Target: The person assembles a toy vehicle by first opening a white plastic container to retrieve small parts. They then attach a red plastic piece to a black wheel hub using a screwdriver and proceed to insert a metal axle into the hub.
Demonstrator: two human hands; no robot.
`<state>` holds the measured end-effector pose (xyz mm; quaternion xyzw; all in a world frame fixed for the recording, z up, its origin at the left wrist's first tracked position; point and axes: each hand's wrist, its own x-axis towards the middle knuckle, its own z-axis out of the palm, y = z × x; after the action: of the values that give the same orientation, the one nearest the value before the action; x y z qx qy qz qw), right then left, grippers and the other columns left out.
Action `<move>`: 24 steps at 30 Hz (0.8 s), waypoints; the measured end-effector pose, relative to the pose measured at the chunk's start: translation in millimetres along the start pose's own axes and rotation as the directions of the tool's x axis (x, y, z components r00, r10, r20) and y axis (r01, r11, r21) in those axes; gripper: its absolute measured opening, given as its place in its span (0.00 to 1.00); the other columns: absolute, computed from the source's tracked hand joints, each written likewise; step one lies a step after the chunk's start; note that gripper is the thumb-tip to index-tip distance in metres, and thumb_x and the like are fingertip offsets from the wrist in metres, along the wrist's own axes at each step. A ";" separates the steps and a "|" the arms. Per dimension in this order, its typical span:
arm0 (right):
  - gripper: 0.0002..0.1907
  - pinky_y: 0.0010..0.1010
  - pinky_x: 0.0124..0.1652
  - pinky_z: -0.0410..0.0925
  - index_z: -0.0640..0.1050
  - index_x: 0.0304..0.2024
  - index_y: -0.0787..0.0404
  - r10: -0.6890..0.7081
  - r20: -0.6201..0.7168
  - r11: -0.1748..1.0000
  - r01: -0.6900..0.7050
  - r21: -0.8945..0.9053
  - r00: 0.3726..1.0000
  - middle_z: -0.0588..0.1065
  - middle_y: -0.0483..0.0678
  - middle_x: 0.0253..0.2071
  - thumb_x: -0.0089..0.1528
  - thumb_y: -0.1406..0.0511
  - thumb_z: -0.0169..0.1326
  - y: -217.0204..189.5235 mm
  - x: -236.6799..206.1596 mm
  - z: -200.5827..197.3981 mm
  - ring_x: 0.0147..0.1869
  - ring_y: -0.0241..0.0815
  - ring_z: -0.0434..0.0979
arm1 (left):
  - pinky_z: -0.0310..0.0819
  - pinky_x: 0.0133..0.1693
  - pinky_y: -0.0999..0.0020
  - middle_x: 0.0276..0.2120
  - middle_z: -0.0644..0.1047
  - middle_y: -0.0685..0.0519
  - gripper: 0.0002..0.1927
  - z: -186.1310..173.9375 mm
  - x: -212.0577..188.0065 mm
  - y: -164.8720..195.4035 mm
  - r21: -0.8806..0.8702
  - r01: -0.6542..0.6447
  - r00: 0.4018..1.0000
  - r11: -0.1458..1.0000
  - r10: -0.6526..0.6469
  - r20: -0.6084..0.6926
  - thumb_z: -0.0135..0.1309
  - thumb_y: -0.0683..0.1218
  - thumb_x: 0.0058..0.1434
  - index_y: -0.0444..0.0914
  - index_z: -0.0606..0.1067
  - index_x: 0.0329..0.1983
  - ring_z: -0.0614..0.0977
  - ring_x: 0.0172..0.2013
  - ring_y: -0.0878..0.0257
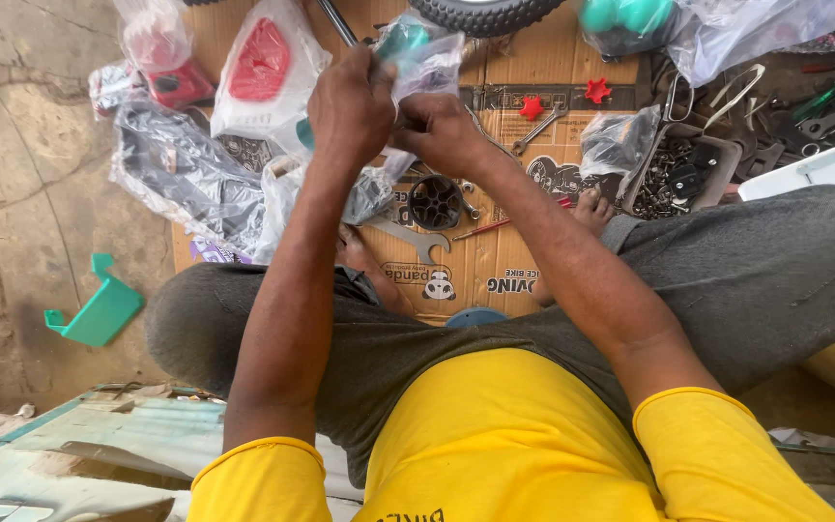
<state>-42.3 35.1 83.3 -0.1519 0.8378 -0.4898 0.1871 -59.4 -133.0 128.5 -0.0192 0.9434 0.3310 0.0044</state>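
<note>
A: Head view first. Where is the bag?
B: The clear bag (424, 53) is held up above the cardboard (509, 111), at the far middle, caught between both hands.
A: And the fingers?
B: The left hand (352, 101) pinches the bag's top edge; the right hand (440, 130) pinches it from below, fingers pressed together.
A: Anything underneath?
B: A black cup (435, 202) and a wrench (413, 237) lie on the cardboard, just nearer than the hands.

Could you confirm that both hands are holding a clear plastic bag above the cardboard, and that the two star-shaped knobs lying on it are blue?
Not quite: the head view shows the star-shaped knobs are red. Both the left hand and right hand do hold the clear plastic bag above the cardboard.
</note>
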 end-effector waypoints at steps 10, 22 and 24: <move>0.06 0.45 0.39 0.72 0.79 0.32 0.63 -0.389 -0.082 0.876 0.341 -0.341 0.918 0.78 0.54 0.30 0.58 0.66 0.61 9.4 -27.9 37.4 0.36 0.53 0.80 | 0.76 0.40 0.47 0.32 0.81 0.38 0.17 34.4 -12.2 -37.6 0.084 0.115 0.980 0.990 -0.127 0.154 0.63 0.54 0.55 0.34 0.82 0.28 0.82 0.36 0.40; 0.08 0.37 0.27 0.71 0.78 0.32 0.63 -0.478 -0.034 0.729 0.374 -0.573 0.878 0.72 0.49 0.25 0.65 0.74 0.50 -12.3 -71.7 66.2 0.27 0.43 0.76 | 0.73 0.42 0.44 0.32 0.80 0.34 0.18 49.3 4.2 -80.5 0.033 0.329 0.915 0.944 -0.310 -0.256 0.58 0.54 0.62 0.34 0.81 0.28 0.81 0.36 0.36; 0.08 0.35 0.26 0.71 0.79 0.39 0.65 -0.467 -0.037 0.764 0.383 -0.519 0.883 0.71 0.48 0.25 0.68 0.75 0.49 -9.0 -74.4 65.2 0.27 0.43 0.76 | 0.72 0.39 0.48 0.29 0.80 0.37 0.18 48.3 5.3 -82.4 -0.084 0.318 0.923 0.945 -0.328 -0.203 0.57 0.53 0.64 0.33 0.81 0.29 0.81 0.32 0.42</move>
<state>54.2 13.6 74.1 -0.3403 0.8908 -0.2977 -0.0442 -61.6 -167.3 39.3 -0.2100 0.9138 0.3449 -0.0432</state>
